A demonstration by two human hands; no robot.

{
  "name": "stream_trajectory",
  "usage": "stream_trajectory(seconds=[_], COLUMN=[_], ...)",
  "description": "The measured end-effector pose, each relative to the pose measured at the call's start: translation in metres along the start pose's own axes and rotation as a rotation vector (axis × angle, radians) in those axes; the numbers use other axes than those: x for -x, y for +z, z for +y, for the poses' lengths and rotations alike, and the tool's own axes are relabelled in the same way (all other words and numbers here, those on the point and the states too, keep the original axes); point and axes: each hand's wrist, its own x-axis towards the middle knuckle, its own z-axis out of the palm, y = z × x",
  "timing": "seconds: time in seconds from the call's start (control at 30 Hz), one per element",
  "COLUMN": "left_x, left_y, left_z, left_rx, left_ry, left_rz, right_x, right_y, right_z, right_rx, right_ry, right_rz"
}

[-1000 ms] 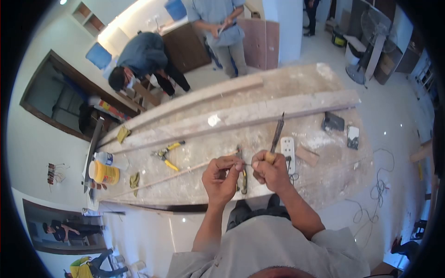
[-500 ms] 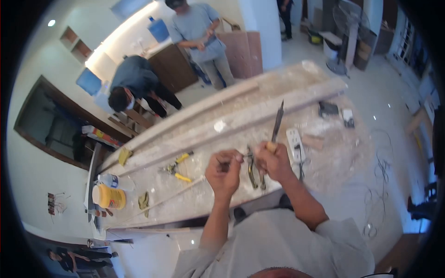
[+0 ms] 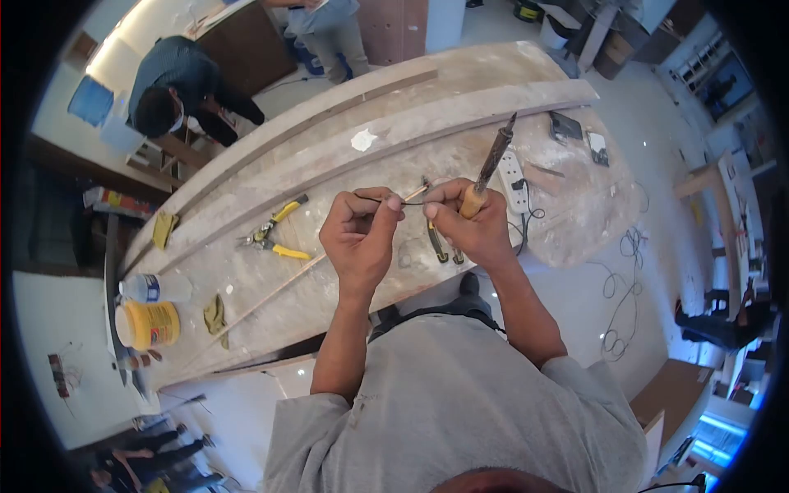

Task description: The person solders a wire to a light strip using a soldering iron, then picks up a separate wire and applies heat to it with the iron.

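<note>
My left hand (image 3: 360, 238) is closed, thumb and forefinger pinching a thin dark wire (image 3: 412, 204) above the table. Opposite it, my right hand (image 3: 481, 230) pinches the other side of the wire. That same hand grips the wooden handle of a soldering iron (image 3: 494, 158), whose dark shaft points up and away from me. Beneath my right hand lie pliers (image 3: 436, 244) with dark and yellow handles, partly hidden. To the left, yellow-handled pliers (image 3: 279, 230) rest with their handles spread.
Long boards (image 3: 329, 156) run along the table (image 3: 394, 283). A white power strip (image 3: 513, 182) with a plugged-in cord lies right. A yellow tub (image 3: 148, 325) and a clear bottle (image 3: 156, 287) stand left. A person (image 3: 177, 86) bends beyond the table; cable (image 3: 629, 287) lies on the floor.
The view has tipped downward, showing more of my shirt. Both hands remain close together, and the wire now shows stretched between my fingertips. The soldering iron leans further right.
</note>
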Motion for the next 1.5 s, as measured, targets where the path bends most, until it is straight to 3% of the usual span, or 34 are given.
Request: stream_trajectory(seconds=[0.37, 0.47, 0.7, 0.77, 0.83, 0.87, 0.93, 1.07, 1.33, 1.5], left_x=[0.062, 0.079, 0.09, 0.093, 0.095, 0.099, 0.111, 0.116, 0.115, 0.101], left_y=[0.028, 0.029, 0.025, 0.016, -0.006, -0.018, -0.041, -0.056, -0.046, -0.06], left_z=[-0.048, -0.061, -0.086, -0.088, -0.089, -0.093, -0.106, -0.119, -0.122, -0.125], left_rx=[-0.032, 0.107, 0.059, -0.139, -0.579, -0.587, -0.984, -1.148, -1.291, -1.281], left_ry=[-0.199, -0.392, -0.551, -0.528, -0.457, -0.478, -0.388, -0.275, -0.271, -0.211], left_rz=[0.03, -0.004, -0.032, -0.088, -0.14, -0.136, -0.024, -0.016, -0.252, -0.227], right_x=[0.013, 0.028, 0.025, 0.024, 0.023, 0.023, 0.019, 0.003, -0.012, -0.018], right_y=[-0.069, -0.078, -0.091, -0.091, -0.097, -0.099, -0.104, -0.108, -0.109, -0.113], right_z=[0.051, 0.068, 0.085, 0.087, 0.094, 0.099, 0.105, 0.11, 0.109, 0.109], right_rx=[0.051, -0.074, -0.047, -0.01, -0.06, -0.107, -0.192, -0.324, -0.322, -0.307], right_ry=[0.235, 0.403, 0.514, 0.523, 0.56, 0.58, 0.589, 0.538, 0.48, 0.443], right_rz=[-0.162, -0.106, -0.104, -0.087, -0.027, 0.038, 0.129, 0.326, 0.399, 0.445])
